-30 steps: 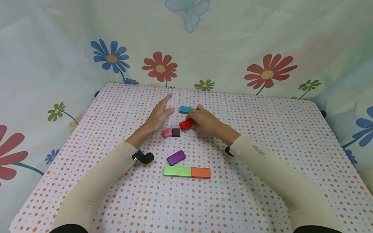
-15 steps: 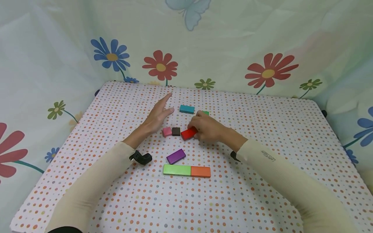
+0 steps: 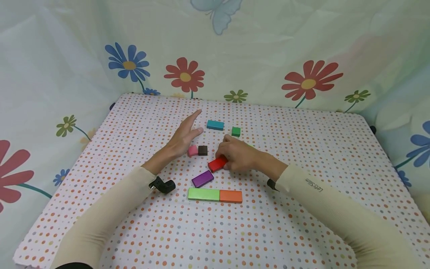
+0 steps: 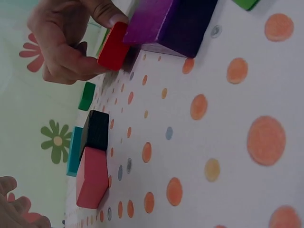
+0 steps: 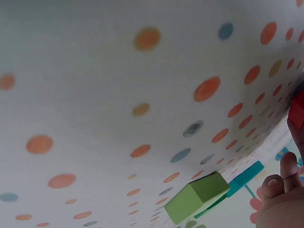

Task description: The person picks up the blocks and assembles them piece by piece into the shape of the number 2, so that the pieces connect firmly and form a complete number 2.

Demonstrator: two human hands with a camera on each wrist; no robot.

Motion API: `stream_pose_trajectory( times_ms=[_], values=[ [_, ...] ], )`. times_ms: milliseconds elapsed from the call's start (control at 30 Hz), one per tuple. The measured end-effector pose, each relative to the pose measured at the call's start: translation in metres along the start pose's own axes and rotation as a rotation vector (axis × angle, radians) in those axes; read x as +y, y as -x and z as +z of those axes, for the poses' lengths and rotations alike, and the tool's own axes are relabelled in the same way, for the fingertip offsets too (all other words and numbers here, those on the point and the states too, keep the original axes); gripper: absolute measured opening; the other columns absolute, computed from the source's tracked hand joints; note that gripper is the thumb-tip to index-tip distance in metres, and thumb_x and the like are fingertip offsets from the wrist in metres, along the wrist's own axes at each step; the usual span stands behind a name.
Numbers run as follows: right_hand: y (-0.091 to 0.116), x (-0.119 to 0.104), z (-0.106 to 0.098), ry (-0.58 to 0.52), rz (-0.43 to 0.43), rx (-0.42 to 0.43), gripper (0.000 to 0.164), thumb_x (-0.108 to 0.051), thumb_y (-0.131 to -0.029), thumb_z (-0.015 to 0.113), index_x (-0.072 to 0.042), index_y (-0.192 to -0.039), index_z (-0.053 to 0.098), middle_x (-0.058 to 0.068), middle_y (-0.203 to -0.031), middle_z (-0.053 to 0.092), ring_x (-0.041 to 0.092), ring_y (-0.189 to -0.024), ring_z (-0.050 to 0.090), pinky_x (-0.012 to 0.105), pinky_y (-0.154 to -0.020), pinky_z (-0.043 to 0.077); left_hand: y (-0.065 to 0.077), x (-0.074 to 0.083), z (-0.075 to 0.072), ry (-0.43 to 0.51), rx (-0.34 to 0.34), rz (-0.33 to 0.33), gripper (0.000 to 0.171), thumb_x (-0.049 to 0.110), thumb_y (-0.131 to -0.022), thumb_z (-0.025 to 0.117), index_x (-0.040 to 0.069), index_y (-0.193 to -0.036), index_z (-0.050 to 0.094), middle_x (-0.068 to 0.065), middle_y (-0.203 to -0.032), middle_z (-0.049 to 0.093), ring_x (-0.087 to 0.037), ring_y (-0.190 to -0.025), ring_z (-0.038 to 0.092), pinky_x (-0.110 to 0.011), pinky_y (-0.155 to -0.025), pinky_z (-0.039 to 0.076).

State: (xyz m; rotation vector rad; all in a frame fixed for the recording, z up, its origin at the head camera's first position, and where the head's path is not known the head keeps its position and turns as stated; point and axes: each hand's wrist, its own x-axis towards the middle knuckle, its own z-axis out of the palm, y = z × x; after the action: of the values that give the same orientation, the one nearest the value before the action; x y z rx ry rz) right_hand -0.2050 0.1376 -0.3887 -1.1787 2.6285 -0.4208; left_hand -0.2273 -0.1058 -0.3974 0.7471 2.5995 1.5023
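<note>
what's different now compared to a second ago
The right hand, fingers gripping the red block throughout, has drawn it toward the person, close to the purple block. That uncovered the green cube. The left hand stayed roughly in place; the purple, blue, orange and long light green blocks stayed put.

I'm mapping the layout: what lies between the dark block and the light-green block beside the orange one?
In the head view, the purple block, with bare tabletop between it and the dark block.
</note>
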Motion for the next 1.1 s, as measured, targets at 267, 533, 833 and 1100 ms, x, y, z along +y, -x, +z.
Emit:
stream_pose_trajectory(
  times_ms=[267, 533, 833, 1100],
  values=[
    [0.0018, -0.0040, -0.0022, 0.039, -0.039, -0.017, 0.029, -0.009, -0.080, 0.080, -0.013, -0.109, 0.076, -0.005, -0.101, 0.068, 0.017, -0.103, 0.045, 0.033, -0.086, 0.045, 0.0022, -0.0033, 0.0006, 0.002, -0.002, 0.005, 0.070, 0.043, -0.101, 0.034, 0.019, -0.164, 0.016, -0.002, -0.169, 0.016, -0.023, -0.155, 0.012, -0.052, -0.124, 0.010],
    [0.0064, -0.0070, -0.0027, 0.020, -0.034, -0.040, 0.027, -0.012, -0.080, 0.082, -0.016, -0.106, 0.077, -0.008, -0.096, 0.064, 0.017, -0.102, 0.044, 0.033, -0.084, 0.045, 0.0048, -0.0035, 0.0007, -0.008, -0.003, 0.011, 0.071, 0.043, -0.101, 0.034, 0.017, -0.164, 0.015, -0.004, -0.169, 0.016, -0.025, -0.156, 0.012, -0.053, -0.124, 0.010],
    [0.0061, -0.0053, 0.0016, 0.007, -0.049, -0.029, 0.026, -0.011, -0.079, 0.082, -0.016, -0.104, 0.077, -0.009, -0.091, 0.063, 0.016, -0.098, 0.043, 0.033, -0.081, 0.044, 0.0074, -0.0010, 0.0000, -0.001, -0.008, 0.024, 0.071, 0.043, -0.100, 0.034, 0.019, -0.164, 0.015, -0.006, -0.169, 0.016, -0.028, -0.155, 0.012, -0.057, -0.123, 0.009],
    [0.0080, -0.0059, 0.0029, 0.029, -0.064, -0.027, 0.027, -0.011, -0.079, 0.081, -0.016, -0.105, 0.077, -0.007, -0.098, 0.066, 0.017, -0.100, 0.044, 0.034, -0.085, 0.045, 0.0064, 0.0020, 0.0010, -0.002, -0.019, 0.028, 0.072, 0.043, -0.100, 0.035, 0.018, -0.164, 0.014, -0.006, -0.169, 0.015, -0.027, -0.156, 0.011, -0.057, -0.123, 0.009]
  ],
)
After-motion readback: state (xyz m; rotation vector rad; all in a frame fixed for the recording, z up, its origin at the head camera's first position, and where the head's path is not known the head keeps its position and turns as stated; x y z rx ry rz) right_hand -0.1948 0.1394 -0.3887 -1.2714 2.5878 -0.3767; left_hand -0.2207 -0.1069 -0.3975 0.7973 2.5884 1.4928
